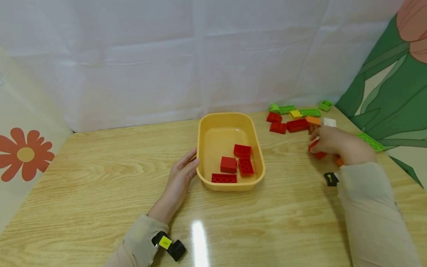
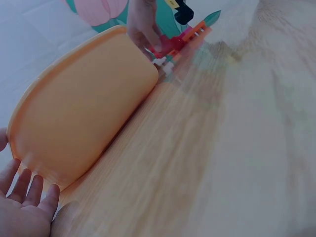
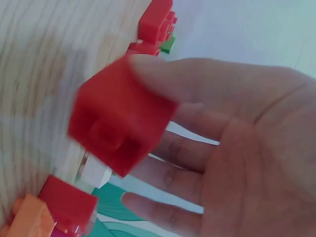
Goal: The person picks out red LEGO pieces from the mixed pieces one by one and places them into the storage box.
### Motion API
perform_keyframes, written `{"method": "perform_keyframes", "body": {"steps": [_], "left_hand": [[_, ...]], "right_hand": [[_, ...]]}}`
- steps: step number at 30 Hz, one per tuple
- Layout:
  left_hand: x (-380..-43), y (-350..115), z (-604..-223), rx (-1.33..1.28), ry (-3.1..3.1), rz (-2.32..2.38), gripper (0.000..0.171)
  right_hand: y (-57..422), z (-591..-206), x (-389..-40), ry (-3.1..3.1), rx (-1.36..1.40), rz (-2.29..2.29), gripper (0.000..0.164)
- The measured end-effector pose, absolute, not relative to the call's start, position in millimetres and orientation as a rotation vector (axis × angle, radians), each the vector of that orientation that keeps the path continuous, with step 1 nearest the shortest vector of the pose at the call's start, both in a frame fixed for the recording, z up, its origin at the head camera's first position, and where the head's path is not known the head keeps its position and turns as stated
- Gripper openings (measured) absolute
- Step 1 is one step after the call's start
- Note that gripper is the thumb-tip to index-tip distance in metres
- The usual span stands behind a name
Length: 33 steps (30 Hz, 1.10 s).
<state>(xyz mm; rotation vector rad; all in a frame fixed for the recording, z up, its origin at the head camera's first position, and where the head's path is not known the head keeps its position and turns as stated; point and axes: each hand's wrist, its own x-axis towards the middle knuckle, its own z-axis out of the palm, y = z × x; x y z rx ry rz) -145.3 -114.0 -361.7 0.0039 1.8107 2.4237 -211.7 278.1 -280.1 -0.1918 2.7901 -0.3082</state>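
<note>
A yellow plastic tub [image 1: 230, 120] stands mid-table with several red toy bricks [image 1: 228, 165] inside. My left hand [image 1: 180, 178] rests against its left side from outside. In the left wrist view the fingers [image 2: 34, 190] are spread and nearly straight along the tub wall [image 2: 84, 108]. At the right, my right hand [image 1: 330, 142] pinches a red brick [image 3: 121, 113] between thumb and fingers, its hollow underside showing in the right wrist view. Another red brick [image 1: 320, 155] appears just below that hand.
Loose bricks lie at the back right: red ones [image 1: 297, 125], green plates [image 1: 310, 112], a yellow one [image 1: 295, 114], an orange one [image 1: 313, 120] and a white one [image 1: 329, 122]. A long green plate [image 1: 371, 142] lies by the flowered panel. A white cloth [image 1: 133, 66] hangs behind.
</note>
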Motion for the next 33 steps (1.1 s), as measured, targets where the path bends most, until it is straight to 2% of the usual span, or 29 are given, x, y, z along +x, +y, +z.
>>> {"method": "perform_keyframes", "body": {"steps": [7,20,28,33], "left_hand": [[-145,-114,-361,0.009,1.816,2.419,0.048],[-145,-113,-363,0.021,1.825,2.430,0.048],[-145,-112,-362,0.001,1.830,2.414,0.048],[-144,-112,-362,0.016,1.834,2.419,0.048]], "right_hand": [[262,-275,-212,2.860,-0.174,-0.296,0.047],[231,-264,-205,2.949,-0.122,-0.206,0.030],[214,-263,-202,3.097,-0.187,-0.166,0.035],[203,-262,-200,3.141,-0.216,-0.170,0.028]]}}
